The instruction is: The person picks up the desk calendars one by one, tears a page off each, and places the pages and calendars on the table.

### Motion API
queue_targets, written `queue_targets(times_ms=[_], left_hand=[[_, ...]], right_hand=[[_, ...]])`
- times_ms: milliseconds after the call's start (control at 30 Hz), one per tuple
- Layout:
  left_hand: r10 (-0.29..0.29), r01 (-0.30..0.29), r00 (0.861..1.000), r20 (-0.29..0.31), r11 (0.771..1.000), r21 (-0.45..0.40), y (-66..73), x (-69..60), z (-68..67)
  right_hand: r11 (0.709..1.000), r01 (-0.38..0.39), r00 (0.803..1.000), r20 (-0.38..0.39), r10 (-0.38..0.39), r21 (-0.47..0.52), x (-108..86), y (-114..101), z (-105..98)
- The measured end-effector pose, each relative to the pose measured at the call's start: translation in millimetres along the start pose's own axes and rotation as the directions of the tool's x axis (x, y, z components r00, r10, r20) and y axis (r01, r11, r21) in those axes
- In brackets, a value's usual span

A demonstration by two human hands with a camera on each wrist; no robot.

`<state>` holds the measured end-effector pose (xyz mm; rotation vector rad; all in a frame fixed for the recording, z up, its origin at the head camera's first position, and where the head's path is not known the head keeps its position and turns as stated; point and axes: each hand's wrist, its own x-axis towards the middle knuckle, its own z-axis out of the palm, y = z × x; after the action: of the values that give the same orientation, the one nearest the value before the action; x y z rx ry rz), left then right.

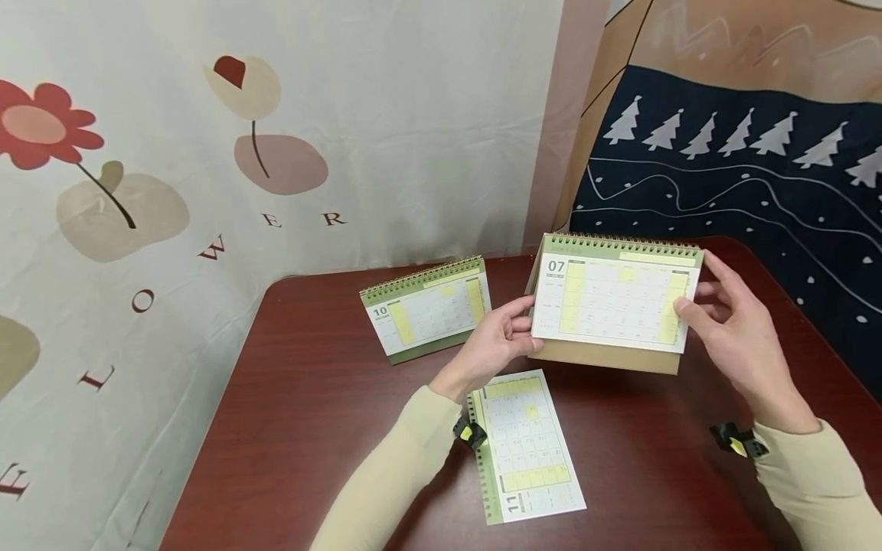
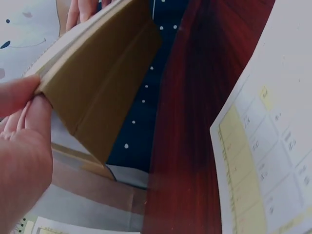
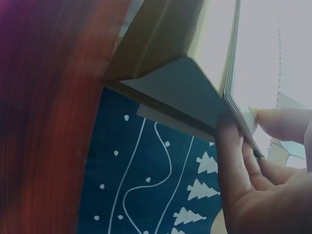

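Observation:
Both hands hold a desk calendar [image 1: 616,302] showing page 07, lifted off the table at the right. My left hand [image 1: 491,338] grips its lower left edge, thumb in front and fingers behind. On the right edge, my right hand [image 1: 743,333] pinches the pages and board, its thumb over the front page. The left wrist view shows the calendar's brown cardboard stand [image 2: 97,83] folded out into a tent shape. In the right wrist view, fingers [image 3: 233,165] lie behind the pages, opposite the thumb.
A second desk calendar [image 1: 430,310], on page 10, stands at the back of the dark red table [image 1: 310,444]. Calendar sheet 11 [image 1: 530,444], with a green spiral-holed strip, lies flat near the left forearm. Printed cloths hang behind the table and along its right side.

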<state>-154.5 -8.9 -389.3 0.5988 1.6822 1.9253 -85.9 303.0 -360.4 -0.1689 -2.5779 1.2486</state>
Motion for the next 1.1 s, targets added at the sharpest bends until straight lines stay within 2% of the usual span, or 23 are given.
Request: queue_targets(times_ms=[267,400,467,600,733,867,967,1100], left_hand=[[0.02,-0.024,0.996,-0.085,0.999,-0.046,-5.7,-3.9,4.1],[0.024,-0.033,0.993,-0.12,0.997,-0.075,-8.4,-5.1,5.1],[0.026,-0.037,0.991,-0.133,0.996,-0.086,-8.8,-5.5,5.9],[0.033,-0.048,0.989,-0.147,0.994,-0.1,-9.4,-5.4,7.4],[0.05,-0.069,0.986,-0.157,0.991,-0.114,-11.1,-5.4,7.9],[0.056,-0.078,0.984,-0.17,0.989,-0.127,-12.3,-4.2,8.5],[0.052,-0.076,0.983,-0.177,0.988,-0.131,-12.0,-4.2,9.1],[0.052,-0.075,0.983,-0.175,0.989,-0.129,-11.2,-4.7,9.6]], right_hand=[[0.999,0.026,0.995,-0.099,-0.03,-0.044,-2.6,-4.2,11.3],[0.987,0.124,0.975,-0.175,-0.14,-0.099,-7.0,-8.5,21.8],[0.972,0.188,0.955,-0.205,-0.215,-0.142,-9.9,-11.8,28.1],[0.92,0.321,0.898,-0.234,-0.371,-0.227,-15.2,-18.6,39.8],[0.852,0.441,0.828,-0.239,-0.508,-0.281,-19.1,-25.5,50.8],[0.773,0.544,0.765,-0.186,-0.617,-0.326,-20.1,-29.9,58.2],[0.726,0.604,0.742,-0.102,-0.663,-0.328,-19.2,-31.8,61.9],[0.69,0.653,0.725,-0.006,-0.688,-0.313,-16.2,-33.4,67.9]])
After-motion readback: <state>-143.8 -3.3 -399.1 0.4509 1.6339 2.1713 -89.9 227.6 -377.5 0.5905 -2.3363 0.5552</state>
